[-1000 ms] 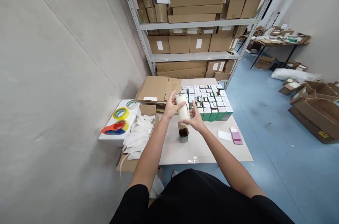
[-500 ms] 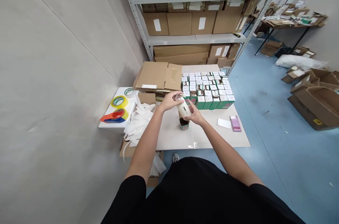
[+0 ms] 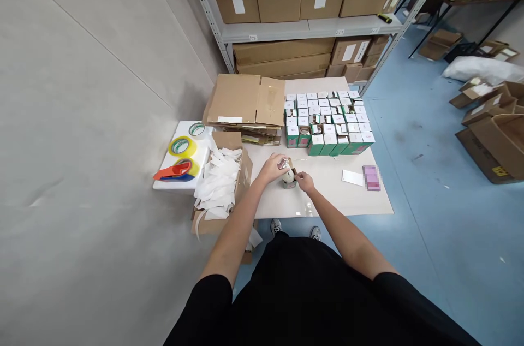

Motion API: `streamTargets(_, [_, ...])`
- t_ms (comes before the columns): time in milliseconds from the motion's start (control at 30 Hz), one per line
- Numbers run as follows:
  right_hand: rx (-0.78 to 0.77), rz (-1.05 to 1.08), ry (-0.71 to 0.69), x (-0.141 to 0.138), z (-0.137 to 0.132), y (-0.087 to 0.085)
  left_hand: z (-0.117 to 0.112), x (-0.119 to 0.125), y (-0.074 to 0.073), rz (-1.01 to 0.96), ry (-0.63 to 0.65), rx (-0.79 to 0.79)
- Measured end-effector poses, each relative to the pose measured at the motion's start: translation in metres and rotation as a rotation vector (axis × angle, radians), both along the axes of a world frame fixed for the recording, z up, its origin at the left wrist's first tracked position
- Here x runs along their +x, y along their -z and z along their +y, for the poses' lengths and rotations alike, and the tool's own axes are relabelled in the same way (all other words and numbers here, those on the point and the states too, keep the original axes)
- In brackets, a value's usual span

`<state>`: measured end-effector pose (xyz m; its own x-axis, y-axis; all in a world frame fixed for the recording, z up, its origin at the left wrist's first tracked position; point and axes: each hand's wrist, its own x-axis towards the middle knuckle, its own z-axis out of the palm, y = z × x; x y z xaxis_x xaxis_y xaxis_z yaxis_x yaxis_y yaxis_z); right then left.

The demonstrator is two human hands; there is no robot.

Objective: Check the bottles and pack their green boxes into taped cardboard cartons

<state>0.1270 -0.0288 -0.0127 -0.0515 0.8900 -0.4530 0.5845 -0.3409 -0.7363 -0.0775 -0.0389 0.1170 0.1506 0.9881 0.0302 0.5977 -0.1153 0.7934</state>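
Observation:
A cream-white bottle (image 3: pixel 289 176) with a shiny, clear-looking top stands partly inside a small open green carton (image 3: pixel 290 185) on the table. My left hand (image 3: pixel 270 169) is closed around the bottle's top. At the carton's right edge, my right hand (image 3: pixel 305 181) pinches its raised brown flap. The lower part of the bottle is hidden by the carton's walls. Behind my hands stand rows of green cartons with white tops (image 3: pixel 341 138), some with their tops open.
Flattened cardboard (image 3: pixel 237 97) lies at the table's back left. A box of white strips (image 3: pixel 216 177) stands beside the table, near tape rolls (image 3: pixel 182 147) and a red tape dispenser (image 3: pixel 174 170). A white card (image 3: pixel 352 177) and a purple pixelated item (image 3: pixel 371 177) lie at right.
The bottle, tilted in both hands above the carton before, has gone down into it. My right hand has left the bottle and moved to the carton's edge. My view has tilted downward.

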Motion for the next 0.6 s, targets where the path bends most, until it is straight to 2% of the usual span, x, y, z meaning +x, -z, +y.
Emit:
streamTargets(167, [-0.020,0.002,0.044,-0.011,-0.008,0.016,-0.005,0.011,0.036,0.159,0.124,-0.091])
streamTargets(300, [-0.021,0.030,0.092,-0.014,-0.013,0.021,-0.010,0.020,0.065,0.288,0.152,-0.142])
streamTargets(433, [-0.015,0.004,0.117,-0.011,-0.016,0.020,-0.017,0.023,0.091,0.258,0.165,-0.214])
streamTargets(500, [-0.006,0.002,0.123,-0.010,-0.016,0.017,-0.019,0.020,0.101,0.190,0.117,-0.182])
streamTargets(600, [0.062,0.050,0.108,-0.013,-0.020,0.012,-0.019,0.011,0.114,0.040,-0.162,-0.170])
